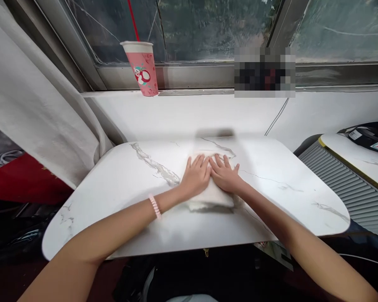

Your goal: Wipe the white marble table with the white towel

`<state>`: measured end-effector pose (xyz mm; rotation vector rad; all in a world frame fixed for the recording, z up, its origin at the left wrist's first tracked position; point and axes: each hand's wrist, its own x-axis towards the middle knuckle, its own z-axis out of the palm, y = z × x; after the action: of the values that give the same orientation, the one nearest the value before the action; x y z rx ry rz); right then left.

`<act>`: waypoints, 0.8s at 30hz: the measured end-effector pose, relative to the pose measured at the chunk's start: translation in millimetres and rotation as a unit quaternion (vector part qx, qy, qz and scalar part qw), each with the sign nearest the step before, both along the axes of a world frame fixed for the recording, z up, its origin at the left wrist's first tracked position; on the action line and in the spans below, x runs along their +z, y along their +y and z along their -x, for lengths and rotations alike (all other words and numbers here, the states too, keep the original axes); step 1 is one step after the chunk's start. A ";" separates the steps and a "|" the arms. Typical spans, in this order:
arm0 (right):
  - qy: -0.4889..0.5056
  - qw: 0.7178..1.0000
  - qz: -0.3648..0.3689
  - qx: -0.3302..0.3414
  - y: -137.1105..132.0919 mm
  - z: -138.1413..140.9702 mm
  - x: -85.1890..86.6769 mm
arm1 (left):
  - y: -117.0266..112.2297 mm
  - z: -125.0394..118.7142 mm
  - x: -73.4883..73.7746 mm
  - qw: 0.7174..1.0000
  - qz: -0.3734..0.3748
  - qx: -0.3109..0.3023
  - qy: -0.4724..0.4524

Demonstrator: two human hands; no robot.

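Note:
A folded white cloth (212,197) lies near the middle of the white marble-patterned table (138,180). My left hand (195,176) rests flat on the cloth's left part, its fingers stretched out and pointing away from me. Beside it, my right hand (225,174) lies flat on the right part with fingers spread. The two hands nearly meet at the index fingers. Both palms hide much of the cloth; its front edge shows below them. A pink coiled band (155,206) circles my left wrist.
On the window sill stands a pink paper cup (144,71) with a red straw. A grey curtain (50,92) hangs at the left. At the right are a ribbed grey panel (346,188) and a black strapped item (374,136). A blurred-out patch (264,73) covers part of the sill.

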<state>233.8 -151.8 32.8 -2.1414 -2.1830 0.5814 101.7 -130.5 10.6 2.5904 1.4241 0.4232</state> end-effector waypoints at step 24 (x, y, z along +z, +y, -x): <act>0.034 0.986 -0.160 -0.037 113.9 -32.9 -24.6 | 120.3 -40.8 -7.2 0.997 -0.045 0.044 -0.032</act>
<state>266.6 -37.9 8.2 -1.9936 -1.9911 0.2708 142.5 -10.2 3.5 2.5644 1.5344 0.5914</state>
